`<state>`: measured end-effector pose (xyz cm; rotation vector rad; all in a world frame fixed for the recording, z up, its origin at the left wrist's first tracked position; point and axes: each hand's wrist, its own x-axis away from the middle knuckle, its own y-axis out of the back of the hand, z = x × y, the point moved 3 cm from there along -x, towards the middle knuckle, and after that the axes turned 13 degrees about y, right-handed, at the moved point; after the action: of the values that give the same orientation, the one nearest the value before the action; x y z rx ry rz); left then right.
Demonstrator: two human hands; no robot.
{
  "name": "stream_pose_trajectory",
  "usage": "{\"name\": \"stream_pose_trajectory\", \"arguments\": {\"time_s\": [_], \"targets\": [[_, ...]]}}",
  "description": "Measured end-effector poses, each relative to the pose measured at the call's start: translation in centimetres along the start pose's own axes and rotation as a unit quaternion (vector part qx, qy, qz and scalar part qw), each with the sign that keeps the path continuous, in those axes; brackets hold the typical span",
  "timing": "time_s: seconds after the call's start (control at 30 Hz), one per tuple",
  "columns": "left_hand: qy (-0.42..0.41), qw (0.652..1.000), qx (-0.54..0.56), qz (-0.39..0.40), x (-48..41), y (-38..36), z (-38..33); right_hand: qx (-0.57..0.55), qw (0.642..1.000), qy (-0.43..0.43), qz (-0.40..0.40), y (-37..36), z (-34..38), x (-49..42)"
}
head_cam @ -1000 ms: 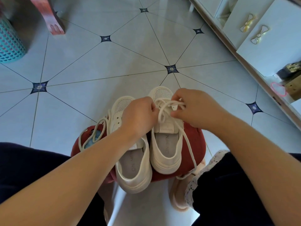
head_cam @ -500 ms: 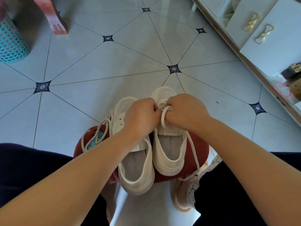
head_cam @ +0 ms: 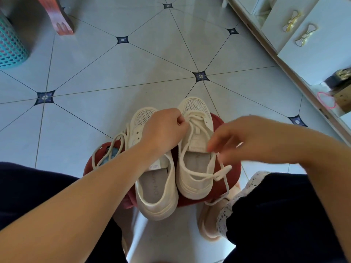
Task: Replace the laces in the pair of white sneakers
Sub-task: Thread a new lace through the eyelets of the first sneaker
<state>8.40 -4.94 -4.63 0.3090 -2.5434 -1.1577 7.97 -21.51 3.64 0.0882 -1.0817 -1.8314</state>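
Two white sneakers (head_cam: 155,190) side by side on a red stool (head_cam: 91,168)
Left hand (head_cam: 163,128) holds a tight grip on the lace (head_cam: 223,171) at the right-side shoe's front eyelets — right hand (head_cam: 252,137), blurred, pinches the same lace by the tongue

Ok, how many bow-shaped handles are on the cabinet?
2, at upper right: the farther bow handle, and the nearer bow handle right beside it. Others may be out of frame.
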Motion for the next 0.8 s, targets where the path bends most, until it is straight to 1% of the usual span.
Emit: {"name": "stream_pose_trajectory", "arguments": {"time_s": [0.03,0.07,0.1,0.13,0.17,0.2,0.23,0.3,0.37,0.43,0.47,0.53,0.57,0.6,0.63,0.67,0.7,0.77,0.8], "targets": [[-0.002,1.0,0.002,0.001,0.0,0.0,0.0,0.027,0.998,-0.033,-0.041,0.6,-1.0,0.1],[-0.002,1.0,0.003,0.002,0.1,0.0,0.0,0.087,0.992,-0.075,-0.05,0.8,-1.8,0.0],[-0.003,1.0,0.004,0.002,0.2,0.1,-0.1,0.147,0.982,-0.116,-0.02,0.5,-2.5,-0.2],[-0.004,1.0,0.003,0.003,0.2,0.1,-0.1,0.174,0.974,-0.138,0.034,-0.5,-3.2,-0.6],[-0.004,1.0,0.0,0.004,0.3,0.1,-0.2,0.172,0.972,-0.14,0.081,-1.8,-3.5,-1.0],[-0.006,1.0,-0.004,0.005,0.4,0.1,-0.3,0.147,0.975,-0.133,0.103,-2.9,-3.5,-1.4],[-0.007,1.0,-0.008,0.005,0.5,0.1,-0.4,0.119,0.98,-0.123,0.102,-3.4,-3.4,-1.7],[-0.012,1.0,-0.015,0.003,0.7,0.1,-0.5,0.067,0.99,-0.113,0.057,-3.1,-3.1,-2.1],[-0.052,0.998,-0.032,-0.013,1.1,0.3,-0.9,-0.002,0.993,-0.115,-0.024,-1.4,-3.4,-1.8],[-0.138,0.989,-0.037,-0.035,1.5,0.5,-1.9,-0.108,0.982,-0.097,-0.122,0.7,-3.2,-1.2],[-0.18,0.983,-0.027,-0.034,1.7,0.6,-2.6,-0.159,0.972,-0.074,-0.156,1.4,-2.9,-1.2],[-0.236,0.971,0.017,-0.018,2.0,0.9,-4.1,-0.234,0.954,-0.02,-0.188,1.8,-2.0,-1.6],[-0.238,0.97,0.048,-0.012,1.9,1.2,-4.5,-0.253,0.947,-0.003,-0.2,1.9,-1.6,-2.0],[-0.209,0.974,0.083,-0.012,1.7,1.6,-4.6,-0.262,0.942,0.003,-0.213,1.9,-1.4,-2.3],[-0.153,0.98,0.127,-0.012,1.0,2.1,-4.4,-0.26,0.939,-0.002,-0.225,2.0,-1.3,-2.5],[-0.076,0.981,0.18,-0.016,0.2,2.6,-3.7,-0.252,0.938,-0.017,-0.236,2.3,-1.5,-2.5],[0.006,0.969,0.248,-0.016,-0.6,3.0,-2.7,-0.239,0.939,-0.039,-0.244,2.7,-1.9,-2.3],[0.145,0.912,0.384,-0.001,-1.5,3.4,-1.0,-0.21,0.942,-0.079,-0.249,3.3,-3.0,-1.6],[0.192,0.886,0.422,0.009,-1.7,3.3,-0.3,-0.206,0.941,-0.093,-0.25,3.4,-3.4,-1.3]]}}
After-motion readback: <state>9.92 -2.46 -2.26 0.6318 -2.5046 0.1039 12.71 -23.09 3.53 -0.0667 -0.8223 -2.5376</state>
